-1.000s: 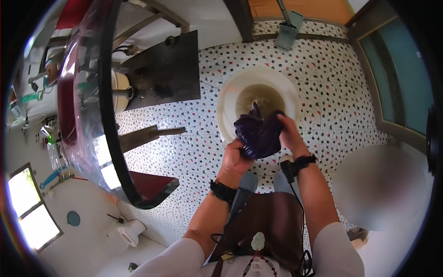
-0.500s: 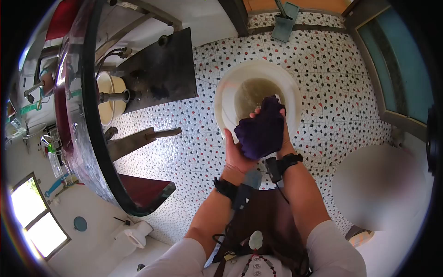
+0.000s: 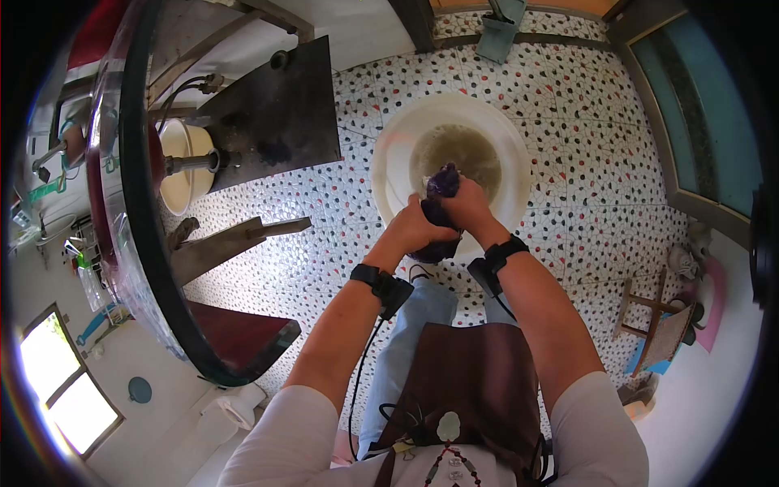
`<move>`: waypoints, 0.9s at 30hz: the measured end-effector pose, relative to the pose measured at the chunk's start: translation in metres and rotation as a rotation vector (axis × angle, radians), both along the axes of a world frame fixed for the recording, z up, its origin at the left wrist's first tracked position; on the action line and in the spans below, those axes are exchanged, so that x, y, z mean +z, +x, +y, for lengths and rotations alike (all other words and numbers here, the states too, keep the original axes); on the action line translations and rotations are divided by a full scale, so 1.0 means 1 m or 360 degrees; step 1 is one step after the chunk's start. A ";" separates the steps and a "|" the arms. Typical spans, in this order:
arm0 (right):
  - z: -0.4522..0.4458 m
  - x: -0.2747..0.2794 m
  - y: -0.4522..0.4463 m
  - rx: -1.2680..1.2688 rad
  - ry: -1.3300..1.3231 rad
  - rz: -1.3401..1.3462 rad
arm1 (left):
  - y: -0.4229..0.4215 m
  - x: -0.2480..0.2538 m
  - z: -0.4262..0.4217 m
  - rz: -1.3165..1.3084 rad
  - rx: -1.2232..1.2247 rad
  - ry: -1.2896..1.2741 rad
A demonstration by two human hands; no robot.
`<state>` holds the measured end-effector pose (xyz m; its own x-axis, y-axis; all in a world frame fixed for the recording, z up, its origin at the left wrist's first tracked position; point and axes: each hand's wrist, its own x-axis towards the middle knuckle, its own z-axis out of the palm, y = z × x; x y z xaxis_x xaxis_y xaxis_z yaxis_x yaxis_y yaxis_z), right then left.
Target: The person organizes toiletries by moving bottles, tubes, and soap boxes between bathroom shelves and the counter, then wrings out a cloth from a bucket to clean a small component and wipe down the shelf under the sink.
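Note:
A dark purple cloth [image 3: 443, 182] is bunched and twisted between my two hands over the near side of a large white basin [image 3: 387, 158]. My left hand [image 3: 412, 227] is closed round the lower part of the cloth, and some of the fabric hangs beneath it. Higher up, my right hand [image 3: 471, 204] grips the cloth near its top end. Murky brownish water [image 3: 466, 146] lies in the basin under the cloth. A black band is strapped round each of my wrists.
Left of the basin are a dark board [image 3: 280, 114], a cream bucket [image 3: 185, 191] and a dark-edged counter [image 3: 142, 203]. A wooden stool [image 3: 653, 321] stands at the right. Up by the doorway lies a grey-green dustpan [image 3: 497, 40]. Speckled tiles cover the floor.
The cloth was spread wide across both hands; now it is squeezed into a narrow twisted bundle. My right hand has come over its top. A blurred round patch at the right is gone, showing the stool.

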<state>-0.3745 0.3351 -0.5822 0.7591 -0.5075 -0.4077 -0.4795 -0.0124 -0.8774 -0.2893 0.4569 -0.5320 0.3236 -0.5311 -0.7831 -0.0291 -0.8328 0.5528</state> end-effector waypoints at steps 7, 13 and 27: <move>0.004 0.008 -0.002 0.0358 -0.0397 0.0528 | -0.018 0.008 0.000 -0.0435 -0.0589 0.0014; -0.012 0.017 -0.005 0.0429 -0.0264 0.0530 | -0.033 -0.010 0.023 0.0027 0.0159 -0.0326; -0.019 0.004 -0.014 -0.0187 0.2231 -0.0990 | -0.058 -0.006 0.027 0.2428 0.1676 -0.1055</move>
